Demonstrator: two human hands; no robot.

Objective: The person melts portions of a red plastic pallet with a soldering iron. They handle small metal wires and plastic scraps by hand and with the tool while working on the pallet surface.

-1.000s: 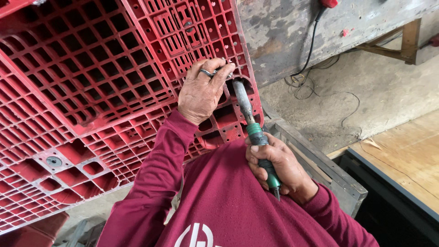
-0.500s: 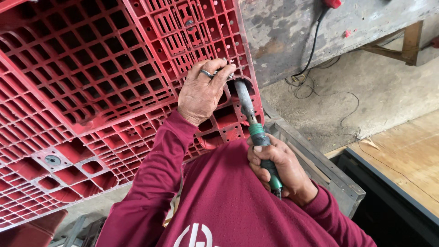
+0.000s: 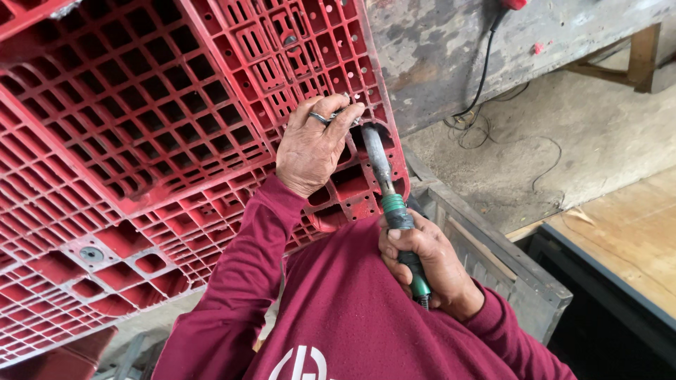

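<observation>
Clamping tool (image 3: 394, 211) w/ right hand (image 3: 426, 264) grip, left hand (image 3: 310, 148) pinching rod (image 3: 348, 116) on pallet (image 3: 141, 162).

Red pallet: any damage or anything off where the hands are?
Yes. The red pallet has an irregular gap in its grid at the edge, where the tool's tip meets it under the left hand. The right hand grips the handle.

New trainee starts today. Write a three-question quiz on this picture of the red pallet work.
1. True or false: the right hand grips a tool with a green handle.
2. What does the left hand rest on? A) the red pallet B) the wooden board C) the black cable
3. Fill in: the tool's metal tip points at the pallet's ____ edge, near the left fingers.

Key: 1 true; 2 A; 3 right
</observation>
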